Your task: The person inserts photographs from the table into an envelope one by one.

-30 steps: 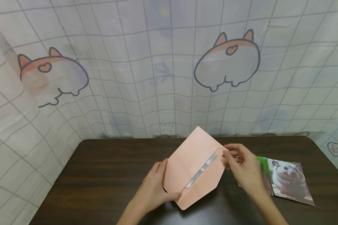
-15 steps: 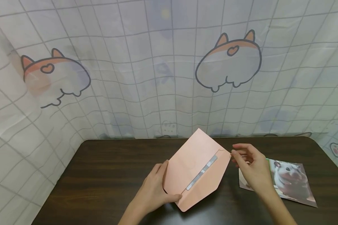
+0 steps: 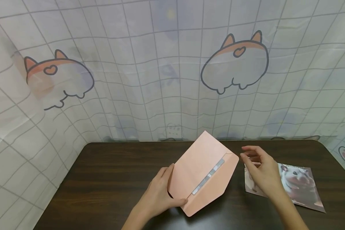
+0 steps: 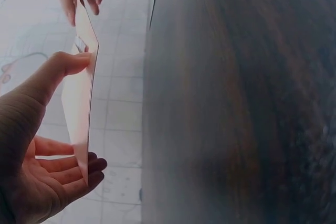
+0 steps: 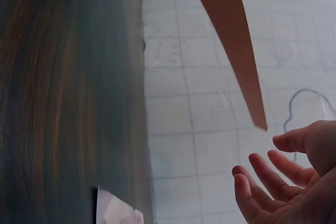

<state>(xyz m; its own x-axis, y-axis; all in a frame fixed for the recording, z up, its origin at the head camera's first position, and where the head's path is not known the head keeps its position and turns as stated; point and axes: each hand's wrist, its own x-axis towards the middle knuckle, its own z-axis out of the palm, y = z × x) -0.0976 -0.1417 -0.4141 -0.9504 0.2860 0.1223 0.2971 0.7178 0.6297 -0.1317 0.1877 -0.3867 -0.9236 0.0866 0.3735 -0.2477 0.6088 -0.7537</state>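
Note:
A pink envelope [image 3: 199, 159] with its flap raised is held tilted above the table by the left hand [image 3: 158, 195]. In the left wrist view the left thumb lies on one face of the envelope [image 4: 80, 103] and the fingers are behind it. A grey-white strip [image 3: 208, 176] shows at the pocket's opening. Just right of the envelope, the right hand [image 3: 263, 172] is apart from it, its fingers relaxed and holding nothing. The right wrist view shows a gap between the right hand [image 5: 294, 182] and the envelope's corner [image 5: 254, 108].
On the dark wooden table [image 3: 109, 179], a hamster picture [image 3: 300, 185] lies at the right beside another picture [image 3: 250, 185], partly hidden under the right hand. A white grid-patterned curtain [image 3: 146, 80] with corgi drawings hangs behind the table.
The right hand has let go of the envelope's edge and moved right. The left hand keeps its grip, and the envelope has shifted slightly to the right in view.

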